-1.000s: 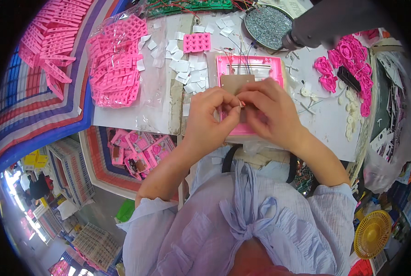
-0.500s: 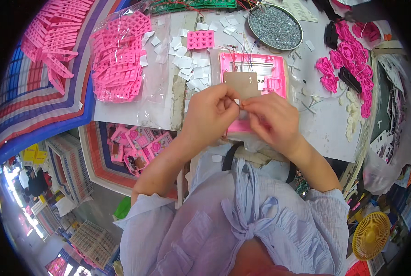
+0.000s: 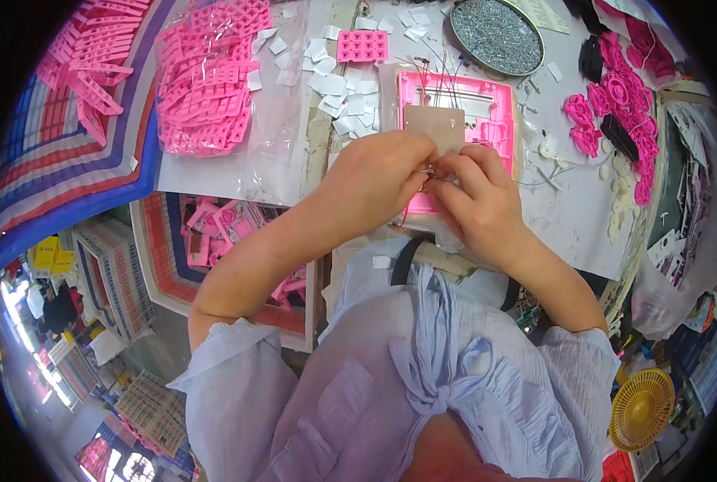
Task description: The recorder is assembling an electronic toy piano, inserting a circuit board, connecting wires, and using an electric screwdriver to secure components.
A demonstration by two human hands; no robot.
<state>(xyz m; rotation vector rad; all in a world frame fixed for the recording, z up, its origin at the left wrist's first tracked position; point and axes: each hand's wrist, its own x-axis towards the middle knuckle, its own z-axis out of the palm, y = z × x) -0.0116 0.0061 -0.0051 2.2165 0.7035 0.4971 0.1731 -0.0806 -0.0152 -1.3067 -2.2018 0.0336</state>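
Note:
A pink plastic casing (image 3: 499,100) lies on the work table in front of me. On it rests a flat brown board (image 3: 435,122), with thin red and dark wires (image 3: 440,87) running out past its far edge. Both my hands meet just over the board's near edge. My left hand (image 3: 387,173) is closed in a pinch, its fingertips beside those of the right. My right hand (image 3: 480,197) pinches there too, fingers curled. Between the fingertips shows a tiny bit of something, too small and covered to name.
A round tray of small metal screws (image 3: 497,36) stands beyond the casing. White square pieces (image 3: 326,84) and a pink keypad (image 3: 362,46) lie to the left, near a bag of pink parts (image 3: 206,88). Pink rings (image 3: 615,88) sit at the right. A crate (image 3: 154,249) holds pink casings.
My fingertips have come closer together, and my left forearm has swung outward. The right fingers are more curled. The whole view has shifted slightly, so the table things sit elsewhere in it.

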